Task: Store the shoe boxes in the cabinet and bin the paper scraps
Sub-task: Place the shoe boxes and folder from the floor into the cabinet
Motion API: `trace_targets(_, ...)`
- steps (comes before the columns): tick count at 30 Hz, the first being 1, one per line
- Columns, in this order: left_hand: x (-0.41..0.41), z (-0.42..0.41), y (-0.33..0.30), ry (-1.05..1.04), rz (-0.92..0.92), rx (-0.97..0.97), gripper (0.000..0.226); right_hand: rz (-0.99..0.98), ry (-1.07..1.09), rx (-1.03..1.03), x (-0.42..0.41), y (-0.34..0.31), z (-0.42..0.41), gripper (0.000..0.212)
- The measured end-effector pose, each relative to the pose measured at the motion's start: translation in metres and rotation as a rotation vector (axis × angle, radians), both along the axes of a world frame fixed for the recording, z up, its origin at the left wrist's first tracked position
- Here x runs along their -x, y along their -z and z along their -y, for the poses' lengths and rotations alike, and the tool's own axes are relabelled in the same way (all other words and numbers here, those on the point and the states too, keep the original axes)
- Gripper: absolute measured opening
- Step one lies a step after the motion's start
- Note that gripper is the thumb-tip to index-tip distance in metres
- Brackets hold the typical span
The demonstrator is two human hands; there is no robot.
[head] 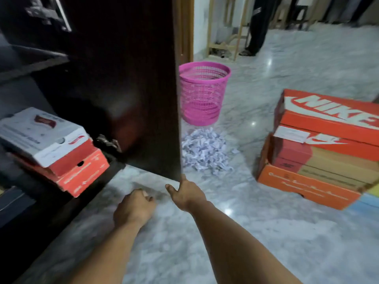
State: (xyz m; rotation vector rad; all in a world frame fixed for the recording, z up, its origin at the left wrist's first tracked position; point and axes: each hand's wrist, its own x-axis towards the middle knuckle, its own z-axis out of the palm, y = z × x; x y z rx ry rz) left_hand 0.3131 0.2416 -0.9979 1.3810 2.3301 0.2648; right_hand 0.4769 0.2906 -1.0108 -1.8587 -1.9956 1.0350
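head view: right hand (185, 193) touches the bottom corner of the open dark cabinet door (131, 83), fingers extended, holding nothing. left hand (134, 209) hangs over the marble floor (256, 232), fingers curled, nothing seen in its grasp. two shoe boxes (55, 148) are stacked inside the cabinet; three more (322, 148) stand stacked on the floor at right. paper scraps (205, 150) lie heaped just before the pink basket (203, 93).
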Motion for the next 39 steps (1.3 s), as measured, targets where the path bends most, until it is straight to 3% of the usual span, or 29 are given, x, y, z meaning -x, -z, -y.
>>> trace_targets(6,-0.172,-0.021,-0.037,0.235,0.313,-0.033,0.034,0.088,0.319,-0.147,-0.183,-0.043,0.018,0.07)
trace_targets(10,-0.265,-0.038,-0.071,0.373,0.368,-0.118,0.041,0.084,0.561,-0.329,-0.294,-0.083,0.027,0.055)
trace_targets(14,-0.33,-0.064,-0.093,0.43,0.37,-0.198,0.039,-0.048,0.904,-0.484,-0.388,-0.111,0.028,0.051)
trace_targets(18,-0.375,-0.098,-0.098,0.428,0.431,-0.258,0.054,-0.148,1.193,-0.561,-0.455,-0.126,0.01,0.055)
trace_targets(24,-0.422,-0.147,-0.1,0.329,0.642,-0.403,0.065,-0.22,1.265,-0.534,-0.514,-0.122,-0.026,0.07)
trace_targets(27,-0.437,-0.181,-0.102,0.276,0.788,-0.375,0.084,-0.306,1.265,-0.49,-0.534,-0.114,-0.043,0.071)
trace_targets(31,-0.443,-0.193,-0.095,0.195,1.054,-0.229,0.055,-0.479,1.24,-0.43,-0.537,-0.097,-0.053,0.078)
trace_targets(34,-0.442,-0.183,-0.097,0.128,1.063,-0.236,0.054,-0.532,1.307,-0.471,-0.534,-0.092,-0.041,0.052)
trace_targets(39,-0.415,-0.15,-0.119,0.044,0.945,-0.266,0.058,-0.478,1.465,-0.511,-0.499,-0.121,0.004,0.028)
